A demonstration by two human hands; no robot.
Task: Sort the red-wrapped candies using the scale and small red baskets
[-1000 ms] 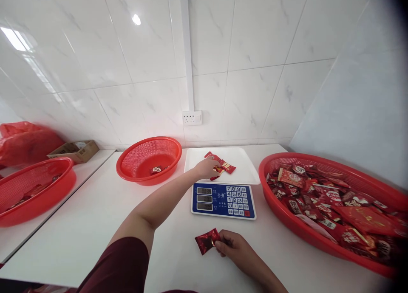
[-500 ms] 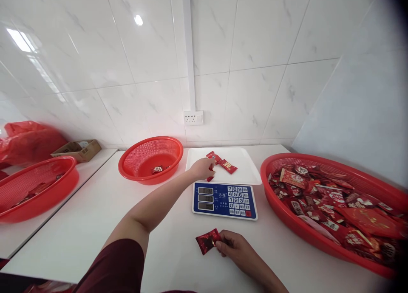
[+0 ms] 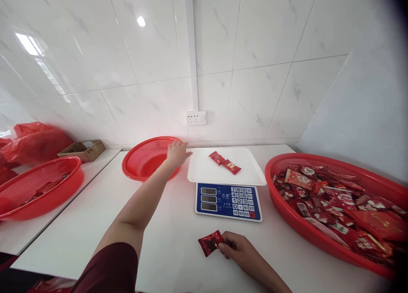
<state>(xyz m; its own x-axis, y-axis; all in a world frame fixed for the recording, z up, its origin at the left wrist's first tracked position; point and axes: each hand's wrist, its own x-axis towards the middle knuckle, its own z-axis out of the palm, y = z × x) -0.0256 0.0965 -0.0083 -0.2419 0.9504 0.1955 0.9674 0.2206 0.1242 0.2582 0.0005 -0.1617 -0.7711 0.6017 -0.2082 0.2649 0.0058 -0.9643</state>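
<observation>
My left hand [image 3: 177, 153] is over the right rim of the middle red basket [image 3: 137, 174], fingers spread, with nothing visible in it. The hand and forearm hide part of the basket's inside. My right hand [image 3: 234, 247] pinches a shiny red candy packet [image 3: 210, 243] just above the white table, in front of the weighing scale [image 3: 228, 201]. Two red candy packets, one [image 3: 216, 158] touching the other [image 3: 230, 166], lie on the scale's white pan [image 3: 197, 167].
At right stands a large red basket [image 3: 277, 208] heaped with red packets [image 3: 331, 204]. A further red basket [image 3: 72, 187] with a few packets is at left, near a cardboard box [image 3: 92, 152] and red plastic bags [image 3: 41, 144]. A tiled wall with a socket [image 3: 196, 118] rises behind.
My left hand has moved left from the scale pan to the middle basket, its fingers now spread. The packet by its fingertips is gone from the pan. My right hand still holds its packet.
</observation>
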